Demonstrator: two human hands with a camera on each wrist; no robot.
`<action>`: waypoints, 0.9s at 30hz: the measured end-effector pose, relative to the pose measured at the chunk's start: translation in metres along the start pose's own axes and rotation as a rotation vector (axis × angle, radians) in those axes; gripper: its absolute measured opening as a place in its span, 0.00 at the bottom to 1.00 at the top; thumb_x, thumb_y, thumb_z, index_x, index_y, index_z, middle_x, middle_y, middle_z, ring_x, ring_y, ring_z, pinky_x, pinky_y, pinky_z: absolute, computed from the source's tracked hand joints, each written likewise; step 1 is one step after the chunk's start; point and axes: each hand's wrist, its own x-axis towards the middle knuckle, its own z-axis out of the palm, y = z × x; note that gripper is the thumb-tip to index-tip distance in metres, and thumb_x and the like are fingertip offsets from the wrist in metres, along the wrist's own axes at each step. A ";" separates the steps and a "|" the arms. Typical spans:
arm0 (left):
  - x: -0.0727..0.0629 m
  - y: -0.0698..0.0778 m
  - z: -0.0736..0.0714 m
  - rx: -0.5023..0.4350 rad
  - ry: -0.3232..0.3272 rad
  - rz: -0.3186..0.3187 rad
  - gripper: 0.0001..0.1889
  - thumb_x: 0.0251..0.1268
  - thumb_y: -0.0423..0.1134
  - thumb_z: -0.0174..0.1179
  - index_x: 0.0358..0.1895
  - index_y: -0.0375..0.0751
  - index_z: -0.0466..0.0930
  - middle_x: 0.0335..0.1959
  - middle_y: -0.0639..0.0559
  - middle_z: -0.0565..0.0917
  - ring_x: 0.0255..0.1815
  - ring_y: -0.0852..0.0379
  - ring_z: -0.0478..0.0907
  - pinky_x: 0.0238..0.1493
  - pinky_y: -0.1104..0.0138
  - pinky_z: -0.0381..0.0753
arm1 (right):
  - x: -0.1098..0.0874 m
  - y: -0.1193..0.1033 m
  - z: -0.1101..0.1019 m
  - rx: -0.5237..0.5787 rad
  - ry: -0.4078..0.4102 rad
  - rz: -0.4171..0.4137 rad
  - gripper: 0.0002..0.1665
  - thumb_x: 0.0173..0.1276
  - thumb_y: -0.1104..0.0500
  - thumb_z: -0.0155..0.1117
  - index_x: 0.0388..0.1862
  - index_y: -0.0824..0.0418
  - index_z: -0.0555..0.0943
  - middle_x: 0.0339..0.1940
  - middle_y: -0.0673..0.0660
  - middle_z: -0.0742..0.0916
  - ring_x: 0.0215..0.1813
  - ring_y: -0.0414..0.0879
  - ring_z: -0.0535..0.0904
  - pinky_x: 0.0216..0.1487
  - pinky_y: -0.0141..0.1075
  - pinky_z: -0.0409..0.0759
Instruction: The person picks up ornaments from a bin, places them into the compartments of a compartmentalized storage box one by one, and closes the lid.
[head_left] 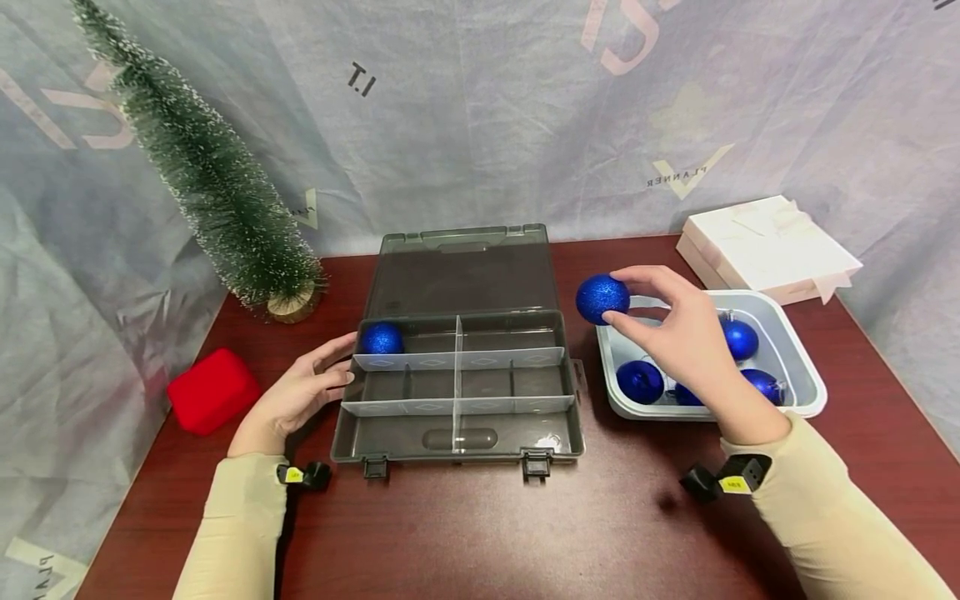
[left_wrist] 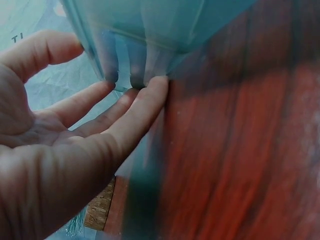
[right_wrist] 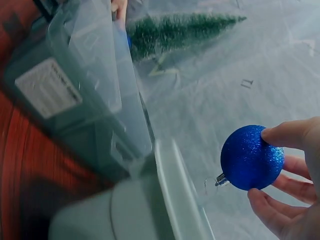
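Note:
A glittery blue Christmas ball [head_left: 602, 298] is pinched between the thumb and fingers of my right hand [head_left: 686, 333], raised at the tray's left edge. In the right wrist view its silver cap and wire hook point toward the pale tray wall [right_wrist: 172, 195]. My left hand [head_left: 300, 392] rests its fingertips against the left side of a smoky clear divided box [head_left: 405, 433], fingers extended. That box lies with its lid [head_left: 465, 279] folded back. One blue ball [head_left: 382, 339] sits in its back left compartment.
Several blue balls [head_left: 639, 382] lie in the white tray [head_left: 813, 379], partly hidden by my right hand and forearm. A white gift box [head_left: 772, 242] stands behind it. A small frosted tree [head_left: 225, 183] and a red box [head_left: 213, 392] are at the left. Grey cloth hangs behind the table.

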 end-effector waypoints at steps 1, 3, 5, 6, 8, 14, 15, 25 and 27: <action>0.000 0.000 0.000 0.005 -0.001 -0.002 0.35 0.76 0.26 0.52 0.82 0.35 0.50 0.77 0.40 0.55 0.56 0.57 0.71 0.51 0.66 0.79 | 0.000 -0.002 0.002 0.017 -0.002 0.001 0.29 0.58 0.71 0.78 0.59 0.63 0.83 0.54 0.59 0.85 0.52 0.36 0.81 0.47 0.25 0.80; 0.000 0.000 -0.001 0.011 -0.004 -0.004 0.35 0.76 0.27 0.52 0.82 0.35 0.49 0.79 0.38 0.52 0.60 0.56 0.68 0.52 0.66 0.79 | 0.001 -0.005 0.008 0.046 -0.010 0.007 0.28 0.59 0.70 0.78 0.59 0.63 0.83 0.54 0.58 0.85 0.52 0.38 0.81 0.47 0.26 0.81; 0.001 0.000 -0.001 0.015 -0.006 -0.002 0.35 0.76 0.27 0.52 0.82 0.35 0.49 0.80 0.36 0.50 0.63 0.54 0.67 0.53 0.66 0.79 | 0.001 -0.009 0.013 0.072 -0.019 0.021 0.27 0.61 0.69 0.77 0.59 0.63 0.83 0.54 0.57 0.85 0.53 0.39 0.82 0.47 0.28 0.81; 0.001 0.000 -0.001 0.015 -0.007 -0.002 0.36 0.76 0.27 0.52 0.82 0.34 0.48 0.80 0.36 0.50 0.64 0.54 0.66 0.54 0.66 0.79 | 0.001 -0.011 0.016 0.081 -0.024 0.027 0.26 0.61 0.68 0.77 0.59 0.63 0.83 0.54 0.57 0.85 0.53 0.40 0.82 0.47 0.28 0.82; 0.001 -0.001 -0.001 0.011 -0.007 -0.001 0.36 0.76 0.27 0.52 0.82 0.34 0.48 0.80 0.36 0.50 0.65 0.52 0.65 0.54 0.66 0.79 | 0.002 -0.014 0.023 0.094 -0.034 0.038 0.26 0.62 0.67 0.77 0.59 0.63 0.83 0.54 0.57 0.86 0.53 0.41 0.82 0.47 0.28 0.82; 0.001 -0.001 -0.002 0.008 -0.006 -0.001 0.36 0.76 0.27 0.52 0.82 0.34 0.48 0.80 0.36 0.49 0.69 0.48 0.61 0.54 0.66 0.79 | 0.006 -0.020 0.047 0.170 -0.064 0.055 0.25 0.61 0.69 0.77 0.58 0.65 0.82 0.52 0.59 0.86 0.52 0.49 0.84 0.47 0.31 0.83; 0.001 -0.001 -0.002 0.007 -0.007 -0.001 0.36 0.76 0.27 0.52 0.82 0.34 0.48 0.80 0.36 0.49 0.70 0.47 0.60 0.55 0.66 0.79 | 0.006 -0.021 0.051 0.189 -0.070 0.057 0.25 0.61 0.69 0.77 0.58 0.66 0.82 0.52 0.59 0.86 0.53 0.50 0.84 0.48 0.31 0.82; 0.000 -0.001 -0.002 0.007 0.000 -0.004 0.35 0.76 0.27 0.52 0.82 0.35 0.50 0.78 0.39 0.54 0.60 0.56 0.68 0.52 0.67 0.80 | 0.013 -0.028 0.083 0.240 -0.114 0.121 0.25 0.62 0.68 0.76 0.58 0.66 0.81 0.57 0.61 0.84 0.57 0.54 0.84 0.49 0.38 0.84; 0.000 -0.001 -0.002 0.007 -0.003 -0.006 0.35 0.76 0.27 0.52 0.82 0.35 0.49 0.78 0.39 0.54 0.60 0.56 0.68 0.52 0.67 0.79 | 0.014 -0.026 0.088 0.205 -0.123 0.149 0.24 0.62 0.67 0.76 0.58 0.65 0.81 0.57 0.61 0.85 0.55 0.54 0.85 0.49 0.42 0.84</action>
